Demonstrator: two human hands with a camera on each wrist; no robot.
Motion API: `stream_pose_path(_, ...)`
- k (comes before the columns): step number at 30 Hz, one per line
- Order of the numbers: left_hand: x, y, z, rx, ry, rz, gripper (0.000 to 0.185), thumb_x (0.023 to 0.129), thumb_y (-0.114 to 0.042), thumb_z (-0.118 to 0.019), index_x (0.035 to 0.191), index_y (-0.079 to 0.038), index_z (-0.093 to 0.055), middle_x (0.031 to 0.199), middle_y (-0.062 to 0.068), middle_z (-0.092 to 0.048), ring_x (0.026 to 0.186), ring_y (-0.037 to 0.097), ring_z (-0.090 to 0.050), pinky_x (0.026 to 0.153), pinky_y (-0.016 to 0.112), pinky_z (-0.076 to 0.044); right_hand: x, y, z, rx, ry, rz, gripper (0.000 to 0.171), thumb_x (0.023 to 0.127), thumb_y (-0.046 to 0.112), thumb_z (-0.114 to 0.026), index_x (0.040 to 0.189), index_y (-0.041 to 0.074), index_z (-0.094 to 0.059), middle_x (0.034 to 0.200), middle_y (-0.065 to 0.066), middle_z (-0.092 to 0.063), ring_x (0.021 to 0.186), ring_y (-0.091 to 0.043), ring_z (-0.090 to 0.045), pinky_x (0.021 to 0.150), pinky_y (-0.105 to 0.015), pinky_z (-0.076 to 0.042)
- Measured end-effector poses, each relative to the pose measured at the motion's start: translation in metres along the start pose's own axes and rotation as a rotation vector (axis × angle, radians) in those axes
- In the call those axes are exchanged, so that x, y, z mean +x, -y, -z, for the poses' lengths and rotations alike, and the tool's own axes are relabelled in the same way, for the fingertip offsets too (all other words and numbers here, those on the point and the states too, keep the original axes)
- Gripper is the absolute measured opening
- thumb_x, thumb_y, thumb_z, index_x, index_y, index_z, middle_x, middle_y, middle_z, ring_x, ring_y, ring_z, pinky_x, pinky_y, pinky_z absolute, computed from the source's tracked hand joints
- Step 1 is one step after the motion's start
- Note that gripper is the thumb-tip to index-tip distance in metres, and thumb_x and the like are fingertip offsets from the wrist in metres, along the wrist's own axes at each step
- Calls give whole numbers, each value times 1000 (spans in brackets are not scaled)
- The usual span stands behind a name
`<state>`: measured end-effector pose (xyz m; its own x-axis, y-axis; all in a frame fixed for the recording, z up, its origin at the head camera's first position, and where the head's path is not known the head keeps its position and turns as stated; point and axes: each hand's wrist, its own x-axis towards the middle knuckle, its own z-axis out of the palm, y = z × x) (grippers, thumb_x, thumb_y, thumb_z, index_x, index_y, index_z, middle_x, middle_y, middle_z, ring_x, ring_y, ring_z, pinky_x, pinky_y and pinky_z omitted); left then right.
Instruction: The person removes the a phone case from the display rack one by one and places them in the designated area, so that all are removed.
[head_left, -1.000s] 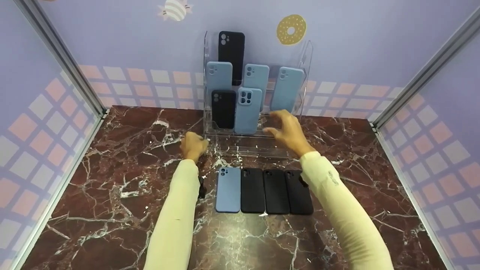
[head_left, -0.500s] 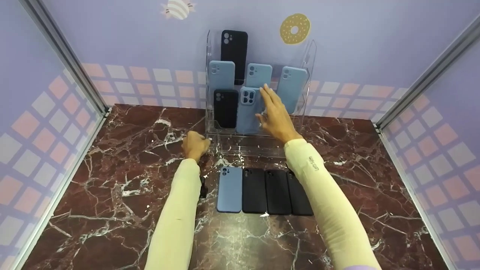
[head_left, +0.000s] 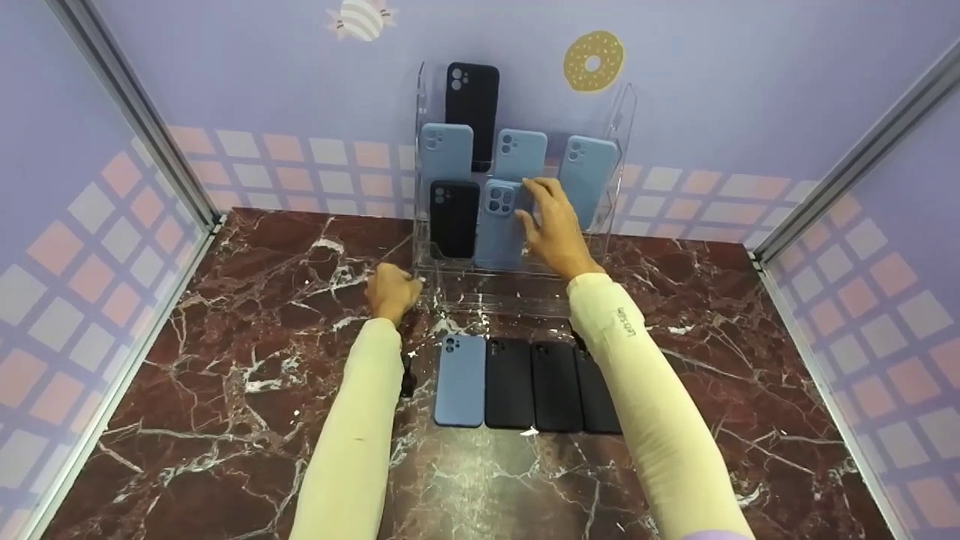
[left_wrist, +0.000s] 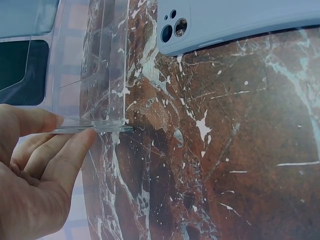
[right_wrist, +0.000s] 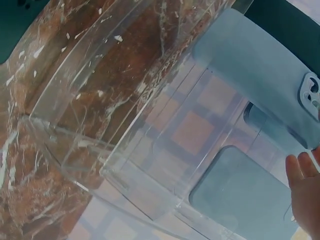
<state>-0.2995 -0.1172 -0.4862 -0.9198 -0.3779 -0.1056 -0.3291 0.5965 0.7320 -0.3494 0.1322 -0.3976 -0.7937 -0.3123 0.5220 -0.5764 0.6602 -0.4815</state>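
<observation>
My left hand pinches the bottom edge of a clear plastic display rack between thumb and fingers. On its front step stand a light blue phone case with a raised camera frame and a black phone case. My right hand is at the right edge of that front blue case, its bent fingertips against the upper edge. In the right wrist view, the fingers reach the edge of the blue case near its camera cutout; part of the hand is out of frame.
Behind stand three blue cases and, higher, a black case. Flat on the marbled table, before the rack, lie a blue case and three black cases. My right sleeve partly covers the rightmost.
My right hand has moved from the rear right blue case leftward to the front blue case, and its fingers have bent at the edge. My left hand stays at the rack.
</observation>
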Motion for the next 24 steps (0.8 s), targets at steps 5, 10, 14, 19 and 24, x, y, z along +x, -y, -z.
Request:
stream_pose_path(5, -1, -2, 0, -9, 5, 3, 29, 83, -14, -66, 107, -3, -78, 115, 17, -73, 113, 41, -65, 99, 51, -50, -2, -3, -3, 89, -169, 36, 24, 95, -3, -64, 118, -9, -68, 111, -21, -62, 100, -31, -66, 90, -32, -54)
stream_pose_path(10, -2, -4, 2, -14, 8, -11, 28, 84, -15, -67, 107, -3, -78, 115, 17, -73, 114, 42, -65, 101, 52, -48, -4, -7, -3, 140, -273, 20, 14, 91, -6, -69, 104, -6, -75, 96, -17, -67, 89, -27, -70, 75, -33, -57)
stream_pose_path(14, -1, -4, 1, -4, 12, -17, 27, 85, -17, -68, 107, -4, -79, 115, 16, -73, 116, 41, -64, 103, 51, -47, -6, -9, 2, 156, -321, 33, 12, 88, -8, -71, 98, -5, -76, 92, -14, -70, 85, -26, -71, 72, -30, -56)
stream_pose_path(19, -1, -3, 2, -1, 20, -8, 28, 86, -17, -69, 108, -5, -78, 117, 16, -73, 116, 41, -64, 103, 50, -47, -7, -9, 13, 171, -382, 81, 10, 87, -7, -72, 96, -6, -76, 91, -15, -71, 85, -27, -70, 77, -28, -57)
stream_pose_path(24, -2, -1, 3, -9, 20, -4, 27, 85, -17, -69, 107, -5, -79, 114, 15, -74, 114, 40, -65, 103, 51, -47, -9, -3, 31, 213, -408, 120, 10, 87, -7, -72, 97, -7, -75, 92, -17, -71, 86, -28, -69, 82, -26, -56)
